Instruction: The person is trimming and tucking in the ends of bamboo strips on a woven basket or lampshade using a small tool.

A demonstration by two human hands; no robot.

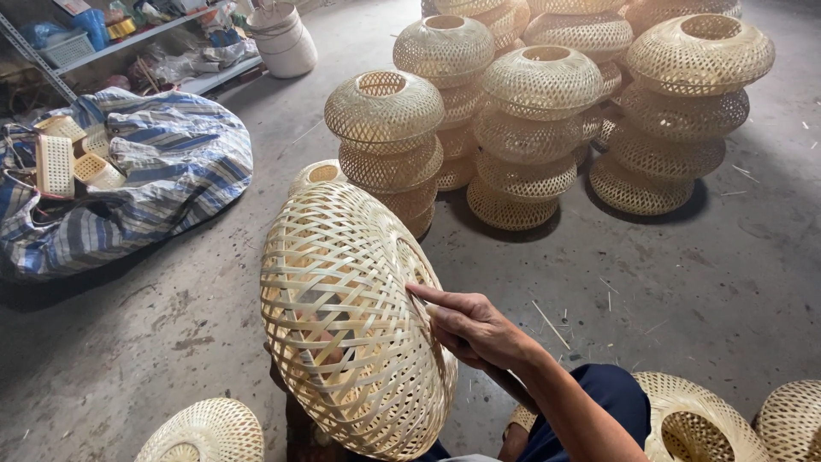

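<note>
Head view: stacked woven shades [530,128] stand beyond; right hand [470,329] grips the bamboo lampshade [346,316] rim, left hand [329,351] is dimly visible inside, grip unclear.

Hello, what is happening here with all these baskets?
A person sitting on the concrete floor holds a round woven bamboo shade on edge. The right hand presses its rim; the left hand is hidden behind it. Finished shades stand in stacks ahead, and a striped bag lies to the left.

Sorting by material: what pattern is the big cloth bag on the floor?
Blue, white and grey stripes on the cloth bag, head view.
</note>
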